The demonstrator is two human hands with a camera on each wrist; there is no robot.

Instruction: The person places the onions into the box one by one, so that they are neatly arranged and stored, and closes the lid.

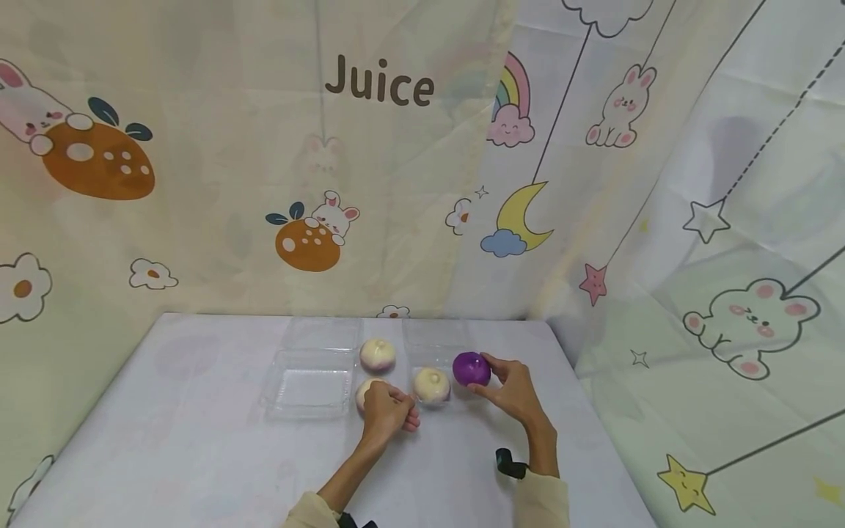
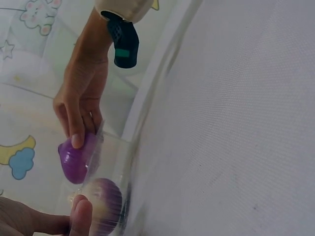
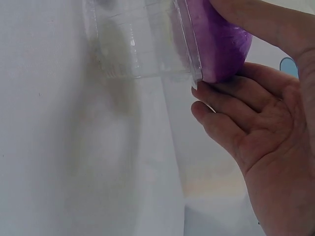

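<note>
A shiny purple onion (image 1: 472, 369) is gripped by my right hand (image 1: 511, 389), thumb and fingers on opposite sides. In the right wrist view, the onion (image 3: 219, 42) overlaps the rim of a clear plastic box (image 3: 142, 44). Inside that box, a white onion (image 1: 432, 386) with a purplish base sits left of the held one. My left hand (image 1: 388, 412) has its fingers curled at the box's front left edge; in the left wrist view its thumb (image 2: 81, 216) lies against the clear wall. Another white onion (image 1: 364, 394) is partly hidden behind the left hand.
An open clear box (image 1: 310, 418) stands at the left, its lid (image 1: 323, 334) folded back. One more white onion (image 1: 378, 355) sits between the boxes. The right box's lid (image 1: 436, 334) lies behind it. Printed curtains (image 1: 396, 169) hang behind the white table (image 1: 165, 440).
</note>
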